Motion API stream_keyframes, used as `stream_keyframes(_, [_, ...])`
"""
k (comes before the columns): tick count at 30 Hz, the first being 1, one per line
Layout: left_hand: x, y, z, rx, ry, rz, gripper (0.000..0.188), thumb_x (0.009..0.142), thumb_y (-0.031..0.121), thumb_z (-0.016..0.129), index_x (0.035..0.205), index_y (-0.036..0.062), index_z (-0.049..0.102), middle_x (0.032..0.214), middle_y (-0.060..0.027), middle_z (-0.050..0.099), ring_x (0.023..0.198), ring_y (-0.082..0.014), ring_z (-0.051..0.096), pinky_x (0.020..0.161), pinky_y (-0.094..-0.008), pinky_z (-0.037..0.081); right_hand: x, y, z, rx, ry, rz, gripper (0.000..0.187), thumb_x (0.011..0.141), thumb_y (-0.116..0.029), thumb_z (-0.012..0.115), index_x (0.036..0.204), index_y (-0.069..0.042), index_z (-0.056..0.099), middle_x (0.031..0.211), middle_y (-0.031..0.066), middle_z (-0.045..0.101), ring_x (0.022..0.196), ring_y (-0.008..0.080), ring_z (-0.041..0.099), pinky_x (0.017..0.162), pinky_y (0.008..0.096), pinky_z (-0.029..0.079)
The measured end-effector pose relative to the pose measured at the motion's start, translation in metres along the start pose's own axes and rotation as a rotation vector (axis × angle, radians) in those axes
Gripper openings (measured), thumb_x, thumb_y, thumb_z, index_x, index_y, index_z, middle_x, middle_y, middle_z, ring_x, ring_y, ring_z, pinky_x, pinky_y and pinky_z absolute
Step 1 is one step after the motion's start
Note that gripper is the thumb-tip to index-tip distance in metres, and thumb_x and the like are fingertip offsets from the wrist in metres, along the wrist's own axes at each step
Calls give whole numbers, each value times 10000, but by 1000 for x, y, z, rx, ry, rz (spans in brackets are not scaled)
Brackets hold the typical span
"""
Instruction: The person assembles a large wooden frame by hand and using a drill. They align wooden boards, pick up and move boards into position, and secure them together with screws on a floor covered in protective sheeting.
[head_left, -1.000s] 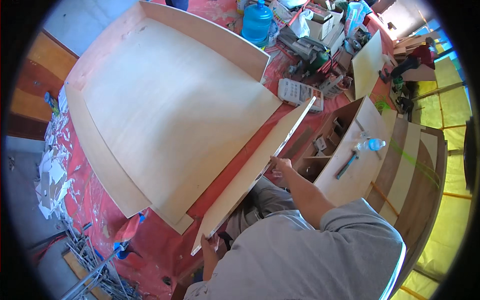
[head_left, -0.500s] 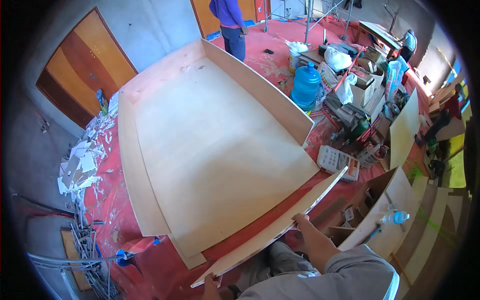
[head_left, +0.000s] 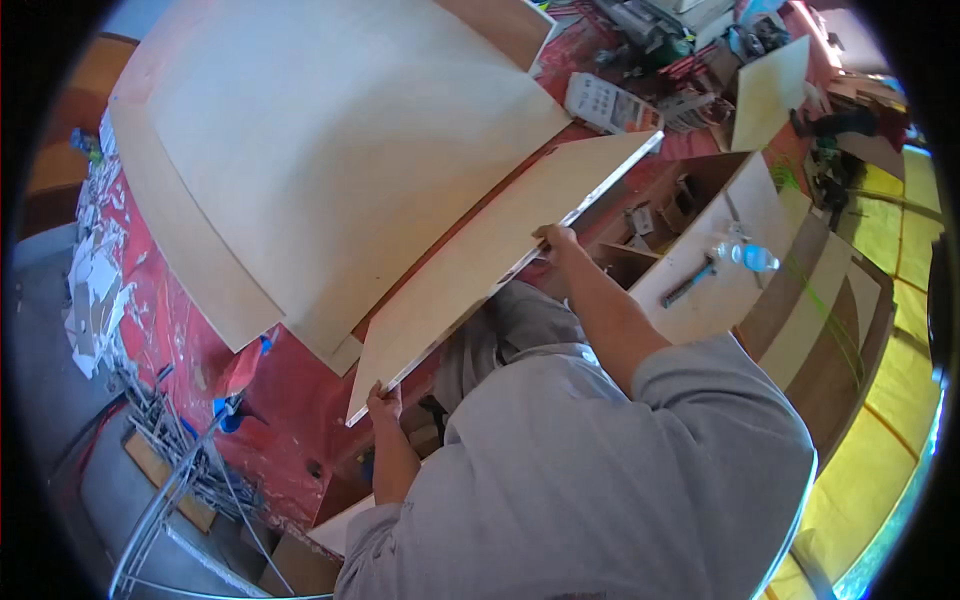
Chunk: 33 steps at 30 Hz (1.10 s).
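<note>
A long, pale wooden board (head_left: pixel 490 240) slants in front of me, its near edge lifted and its face turned toward the large panel. My left hand (head_left: pixel 384 402) grips its lower left corner. Farther along the same near edge, my right hand (head_left: pixel 556 240) is closed around the board. Just beyond lies a wide plywood panel (head_left: pixel 330 150), with upright side boards along its edges. The narrow left side board (head_left: pixel 190 230) runs down to a corner near my left hand. My fingertips under the board are partly hidden.
At my right stands an open wooden cabinet (head_left: pixel 710 240) with a hammer (head_left: pixel 690 283) and a water bottle (head_left: pixel 752 257) on it. A white bucket-like container (head_left: pixel 610 103) sits beyond the board. Metal rods (head_left: pixel 190 450) and white scraps (head_left: pixel 95 290) lie along the left on red floor covering.
My view has tilted down toward my body. The board has turned more face-up and shows more of its broad face; both hands still grip its near edge.
</note>
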<state>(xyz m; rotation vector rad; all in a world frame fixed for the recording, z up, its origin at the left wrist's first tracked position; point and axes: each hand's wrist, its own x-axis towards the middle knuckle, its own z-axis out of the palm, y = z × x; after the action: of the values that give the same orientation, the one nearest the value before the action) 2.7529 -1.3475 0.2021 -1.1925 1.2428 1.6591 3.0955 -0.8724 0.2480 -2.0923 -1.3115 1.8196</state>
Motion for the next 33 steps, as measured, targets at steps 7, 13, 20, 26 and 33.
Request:
stream_keyframes(7, [1,-18,32,-72,98,5,109,910,62,667,983,13,602,949,-137,692,888,-320,700,830,-503,618,79,-26,-5,674,111,296,149,781,49,719,792,-5,580,691,66,489,513,211,500,525,410,553])
stream_keyframes(13, [9,-32,31,-77,77,-15,156,906,59,672,1037,13,600,981,-133,692,905,-320,693,827,-512,610,85,-9,-21,625,67,299,150,792,66,705,844,-6,584,773,87,541,592,229,554,593,433,594])
stream_keyframes(20, [24,-55,18,-139,-3,-5,194,910,64,678,1083,18,606,1037,-139,687,945,-299,686,902,-465,590,106,28,-34,677,10,291,219,810,32,711,999,-13,610,931,123,626,859,294,663,751,492,616])
stream_keyframes(26, [29,-58,11,-123,118,24,130,900,102,708,984,40,631,946,-115,684,905,-278,672,845,-477,589,119,22,-28,629,-109,336,164,864,1,666,1026,-8,644,1040,136,671,945,286,674,861,469,599])
stream_keyframes(33, [8,-52,59,-2,39,20,273,949,292,677,1040,45,605,987,-120,653,923,-292,648,912,-503,569,135,10,-32,660,-119,355,113,857,-25,696,933,-6,614,929,131,647,837,274,675,710,451,623])
